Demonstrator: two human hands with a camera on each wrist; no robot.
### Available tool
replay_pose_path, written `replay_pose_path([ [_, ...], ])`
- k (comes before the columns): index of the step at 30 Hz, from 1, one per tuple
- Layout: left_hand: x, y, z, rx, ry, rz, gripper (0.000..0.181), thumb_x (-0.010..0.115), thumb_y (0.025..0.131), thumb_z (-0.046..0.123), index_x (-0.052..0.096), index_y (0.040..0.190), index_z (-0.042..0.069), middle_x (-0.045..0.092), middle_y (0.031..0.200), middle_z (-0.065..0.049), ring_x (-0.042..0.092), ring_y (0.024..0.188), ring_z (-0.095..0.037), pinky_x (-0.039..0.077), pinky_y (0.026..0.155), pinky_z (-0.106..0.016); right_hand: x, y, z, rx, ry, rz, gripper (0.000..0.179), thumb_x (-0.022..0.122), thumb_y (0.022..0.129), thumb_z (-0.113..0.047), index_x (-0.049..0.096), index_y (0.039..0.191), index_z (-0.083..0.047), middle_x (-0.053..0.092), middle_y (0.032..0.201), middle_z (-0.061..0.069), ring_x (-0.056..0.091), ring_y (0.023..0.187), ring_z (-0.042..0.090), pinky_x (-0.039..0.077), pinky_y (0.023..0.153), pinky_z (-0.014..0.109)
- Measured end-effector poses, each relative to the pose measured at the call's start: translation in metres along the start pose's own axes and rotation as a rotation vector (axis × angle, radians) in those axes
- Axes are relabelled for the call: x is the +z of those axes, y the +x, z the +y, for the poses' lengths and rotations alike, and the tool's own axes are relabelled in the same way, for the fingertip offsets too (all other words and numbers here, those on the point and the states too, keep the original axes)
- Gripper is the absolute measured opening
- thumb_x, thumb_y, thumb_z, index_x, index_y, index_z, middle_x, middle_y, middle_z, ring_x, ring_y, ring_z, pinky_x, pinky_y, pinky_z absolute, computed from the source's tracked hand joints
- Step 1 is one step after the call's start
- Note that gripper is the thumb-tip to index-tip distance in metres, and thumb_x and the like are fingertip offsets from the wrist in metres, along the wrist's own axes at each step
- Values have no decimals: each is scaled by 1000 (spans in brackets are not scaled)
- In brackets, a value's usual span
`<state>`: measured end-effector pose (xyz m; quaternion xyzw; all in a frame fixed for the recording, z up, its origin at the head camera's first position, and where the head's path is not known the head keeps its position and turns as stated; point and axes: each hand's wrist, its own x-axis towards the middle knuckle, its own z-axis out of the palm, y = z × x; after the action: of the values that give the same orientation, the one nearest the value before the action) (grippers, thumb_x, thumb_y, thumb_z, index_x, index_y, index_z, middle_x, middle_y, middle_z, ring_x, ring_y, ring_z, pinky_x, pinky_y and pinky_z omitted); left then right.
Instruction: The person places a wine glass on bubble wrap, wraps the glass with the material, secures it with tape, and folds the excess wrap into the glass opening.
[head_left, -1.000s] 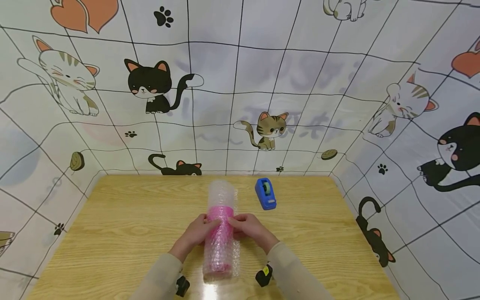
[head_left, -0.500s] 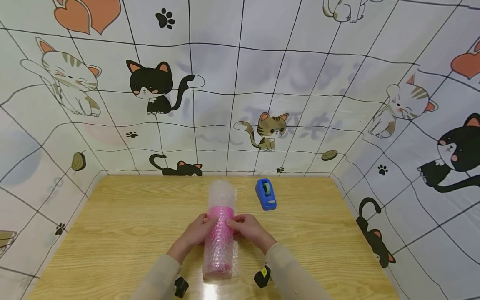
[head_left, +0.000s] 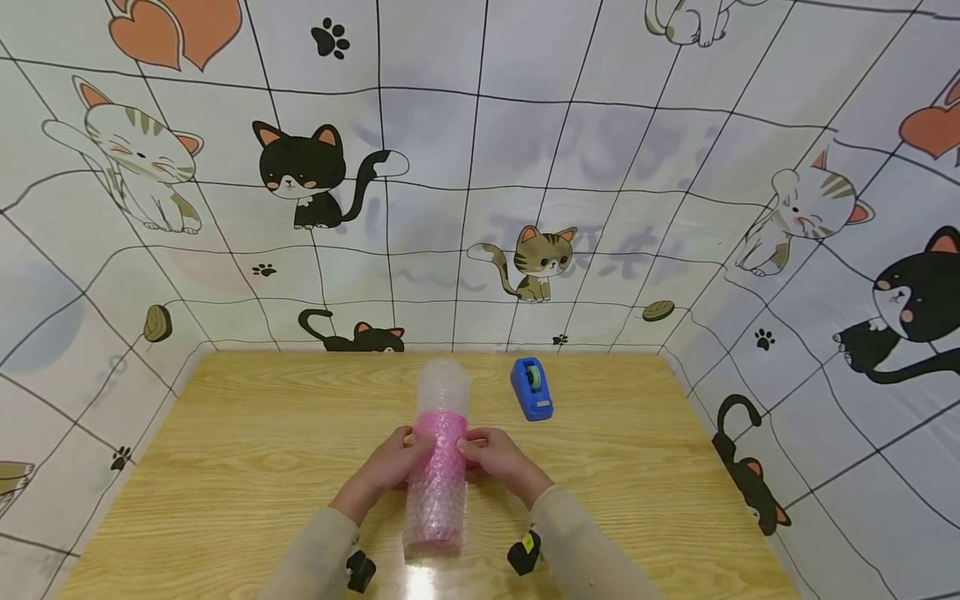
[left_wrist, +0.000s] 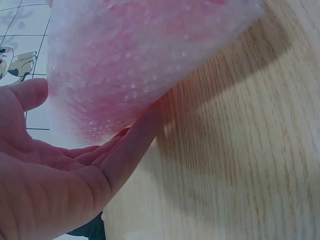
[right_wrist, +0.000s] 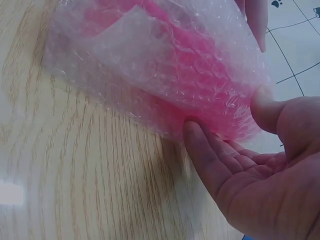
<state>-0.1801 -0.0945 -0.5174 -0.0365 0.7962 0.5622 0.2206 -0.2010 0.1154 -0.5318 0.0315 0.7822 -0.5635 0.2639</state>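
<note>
A long roll of clear bubble wrap (head_left: 435, 500) with something bright pink inside stands out at the middle of the table. My left hand (head_left: 390, 462) grips its left side, thumb over the top and fingers curled beneath, as the left wrist view (left_wrist: 75, 175) shows. On the other side my right hand (head_left: 502, 458) holds it the same way, its thumb pressing the wrap. In the right wrist view a loose flap of the wrap (right_wrist: 120, 45) overlaps the pink part, and more wrap edge lies along the table below. What the pink thing is stays hidden under the wrap.
A blue tape dispenser (head_left: 532, 390) with a roll of tape stands behind the right hand. The wooden table (head_left: 285, 417) meets cloth walls (head_left: 435, 125) with printed cats at its back and sides. Black wrist cameras (head_left: 525, 552) hang under both sleeves.
The strip of loose wrap along the roll's right side has drawn in out of sight in the head view. The roll's near end has shifted slightly left, with both hands staying on it.
</note>
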Motion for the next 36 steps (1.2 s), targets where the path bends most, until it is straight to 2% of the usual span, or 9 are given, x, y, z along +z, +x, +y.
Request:
replay_pose_path([
  [7, 0, 2, -1, -5, 18, 6, 84, 55, 94, 51, 26, 148, -6, 48, 139, -30, 62, 110, -35, 58, 80, -47, 1, -1, 0, -31, -42, -2, 55, 60, 96, -37, 52, 137, -3, 66, 117, 9, 66, 99, 18, 54, 95, 43],
  [11, 1, 1, 1, -2, 54, 31, 81, 55, 94, 51, 30, 146, -6, 51, 135, -29, 63, 108, -33, 58, 78, -45, -2, -1, 0, -64, -54, -29, 56, 59, 95, -43, 54, 135, -4, 68, 116, 8, 66, 101, 20, 53, 97, 44],
  [18, 2, -1, 3, -3, 61, 32, 77, 55, 95, 48, 33, 145, -6, 53, 132, -29, 65, 102, -30, 59, 74, -43, 2, -3, -4, -45, -80, 30, 70, 65, 88, -52, 53, 134, 0, 67, 115, 11, 67, 99, 20, 54, 95, 44],
  [26, 0, 0, -1, -14, 48, 18, 81, 52, 95, 52, 27, 148, -3, 50, 136, -30, 62, 109, -34, 58, 78, -45, 5, -3, -7, -26, -100, 52, 72, 65, 87, -55, 52, 133, -1, 66, 114, 11, 66, 99, 20, 54, 95, 45],
  [31, -2, -1, 3, -5, 6, 5, 75, 49, 97, 45, 26, 149, -3, 49, 137, -32, 66, 100, -33, 59, 72, -44, 4, -1, -5, -33, -83, 19, 64, 61, 93, -47, 52, 135, 1, 66, 116, 11, 65, 100, 20, 53, 96, 45],
  [36, -4, -2, 4, -19, -11, -10, 76, 55, 95, 44, 27, 149, 0, 52, 135, -27, 66, 98, -29, 59, 72, -45, 3, -1, -3, -35, -42, -42, 54, 55, 98, -42, 53, 137, -6, 68, 115, 6, 63, 97, 16, 53, 97, 42],
])
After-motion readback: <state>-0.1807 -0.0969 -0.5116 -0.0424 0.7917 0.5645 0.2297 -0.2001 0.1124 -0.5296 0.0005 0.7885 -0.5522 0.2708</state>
